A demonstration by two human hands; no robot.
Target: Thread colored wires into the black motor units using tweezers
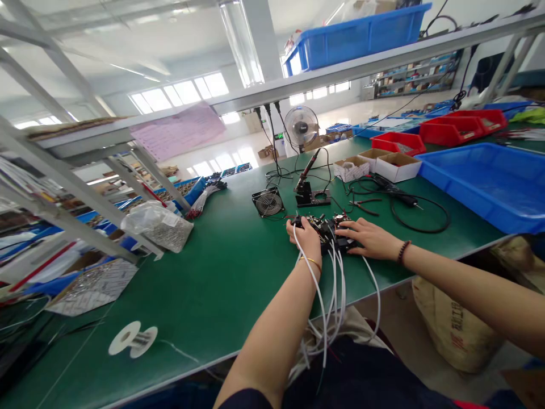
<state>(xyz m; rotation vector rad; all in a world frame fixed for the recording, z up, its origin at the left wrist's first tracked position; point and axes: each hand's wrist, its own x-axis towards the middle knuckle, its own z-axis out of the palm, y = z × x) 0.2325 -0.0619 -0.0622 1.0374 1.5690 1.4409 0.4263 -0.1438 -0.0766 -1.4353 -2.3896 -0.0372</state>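
Clock taken from the parts cluster. Nearest: white cables (334, 284) run from the cluster over the table edge to the lap. Look soft and bendy; their hanging weight could drag.

Spool (143, 341) at 8, on the green table (204, 284).

Cluster of black parts (326, 232) sits on the table between the hands. Left hand (307, 238) grasps a black part at its left side, fingers curled; right hand (372, 238) unclenched, fingertips on the right side. Reads light, rigid bodies, fiddly, maybe fragile at cable joints. I'd grip the housings, not the leads. Slipperiness: can't tell.

Printed box (102, 292) between 8 and 9, small metal bits inside. Clear bag (159, 224) at 9, full of small pale pieces.

Small fan (268, 203) at 10, soldering iron (304, 177) in its stand between 11 and 12, pliers (367, 208) near 2.

White boxes (398, 168) at 1, small parts in at least one. Blue tray (489, 187) toward 3. Red bins (451, 130) at 2, small stuff inside. Overhead at 12: blue bin (357, 42), contents mostly hidden.
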